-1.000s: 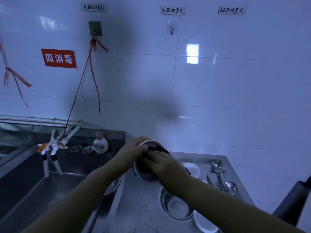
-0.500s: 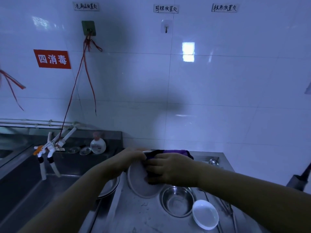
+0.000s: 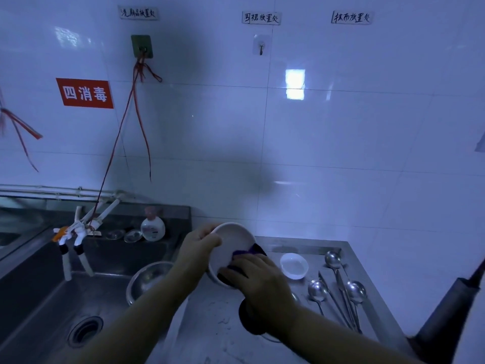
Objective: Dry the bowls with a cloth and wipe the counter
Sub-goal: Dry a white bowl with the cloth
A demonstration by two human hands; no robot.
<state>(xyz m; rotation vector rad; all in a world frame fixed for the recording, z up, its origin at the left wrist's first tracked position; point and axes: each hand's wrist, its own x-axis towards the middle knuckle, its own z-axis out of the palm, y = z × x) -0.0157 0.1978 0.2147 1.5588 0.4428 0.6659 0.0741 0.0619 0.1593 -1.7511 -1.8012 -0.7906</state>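
Two bare forearms reaching in from the bottom edge, over a stainless steel counter (image 3: 217, 327) with a wet-looking, speckled top. Right hand (image 3: 258, 278) curled around a dark purple cloth (image 3: 249, 252), pressing it into the lower right part of a white bowl (image 3: 231, 248). Bowl held up off the counter, tilted so the inside faces the camera. Left hand (image 3: 199, 245) clamped on the bowl's left rim, thumb over the edge. Something dark and round just under the right wrist, too murky to name.

Right of the hands, lying flat on the counter: a bunch of metal spoons (image 3: 332, 260) and a couple of thin utensils, probably knives. Just beyond those, a small white dish (image 3: 294, 265) sitting upright, near the bowl but not touching it. Dark handle of something (image 3: 451, 311) leaning in at the far right.

Left side: deep steel sink (image 3: 52, 311) with a round drain (image 3: 85, 331), and a metal bowl (image 3: 147, 279) sitting in it, right beside the left forearm. Further back, two white taps (image 3: 76, 237) tied with red string, and a soap bottle (image 3: 152, 227) on the back ledge.

Behind it all, a white tiled wall (image 3: 341, 140) with a red sign (image 3: 85, 93), a green hook (image 3: 141, 46), a clear hook (image 3: 261, 44) and three handwritten labels up top.
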